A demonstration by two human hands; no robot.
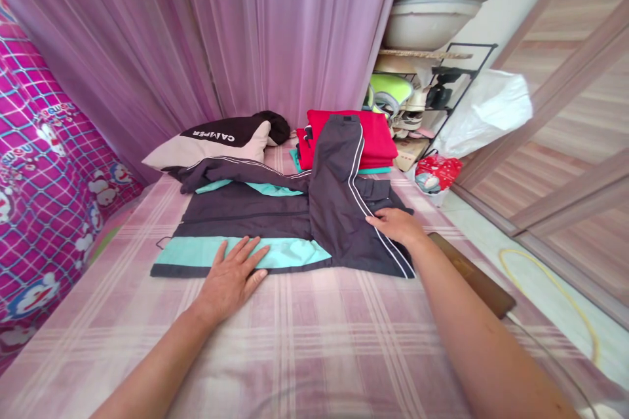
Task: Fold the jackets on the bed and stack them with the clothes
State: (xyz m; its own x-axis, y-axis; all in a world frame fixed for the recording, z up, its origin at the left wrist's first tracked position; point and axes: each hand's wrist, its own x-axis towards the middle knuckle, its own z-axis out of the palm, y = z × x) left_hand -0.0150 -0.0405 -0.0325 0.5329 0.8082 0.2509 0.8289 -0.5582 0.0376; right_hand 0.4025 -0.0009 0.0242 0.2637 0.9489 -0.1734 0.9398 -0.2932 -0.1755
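Observation:
A dark grey jacket (275,216) with a turquoise band lies spread on the pink plaid bed sheet (314,334). My left hand (233,275) rests flat on its turquoise hem, fingers spread. My right hand (396,222) lies on the jacket's right part, fingers together along the white piping of a folded-over dark panel (339,190). Neither hand grips anything that I can see.
Behind the jacket lie a cream and dark "CAMPER" garment (216,141) and a stack of red folded clothes (373,134). Purple curtains (221,33) hang at the back. A shoe rack (422,98), a white plastic bag (484,111) and a red bag (437,173) stand at the right.

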